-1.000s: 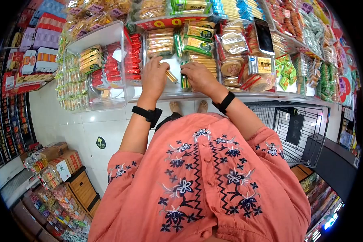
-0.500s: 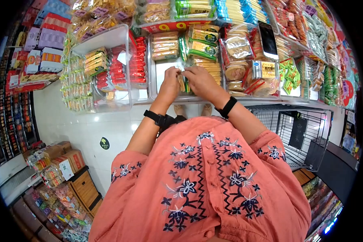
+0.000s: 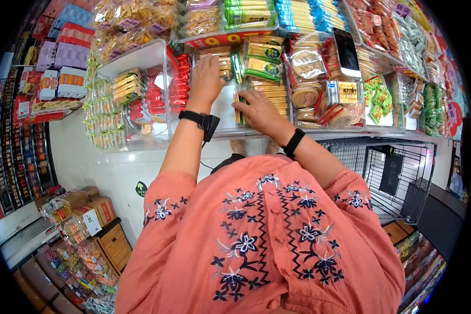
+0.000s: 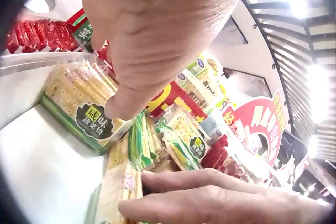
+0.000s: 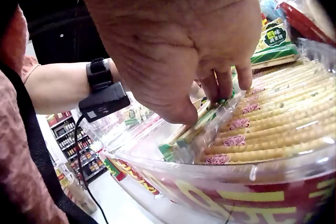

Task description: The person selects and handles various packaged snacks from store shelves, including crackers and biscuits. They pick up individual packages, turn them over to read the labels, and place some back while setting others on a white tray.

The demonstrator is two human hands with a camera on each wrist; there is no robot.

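Note:
My left hand (image 3: 206,81) lies over the stack of cracker packs at the back left of a clear bin. In the left wrist view its thumb (image 4: 119,109) is at the front of a green-edged cracker pack (image 4: 79,109), and the other fingers reach behind, mostly hidden. My right hand (image 3: 261,109) holds the left end of the front row of upright cracker packs (image 3: 269,97). In the right wrist view the thumb and bent fingers pinch a green-edged cracker pack (image 5: 197,129) at that end. Lying behind the row are more packs (image 3: 262,68).
A white bin floor (image 3: 222,112) shows between the hands. Left of it stand red packs (image 3: 182,78) and a clear box (image 3: 165,115). Round wafer packs (image 3: 304,76) and a phone (image 3: 346,52) are to the right. A shopping cart (image 3: 387,172) stands at the right.
My left hand held a cracker pack, brought it right to the front row beside my right hand, then moved back left and up to the rear stack. My right hand stays at the row's end.

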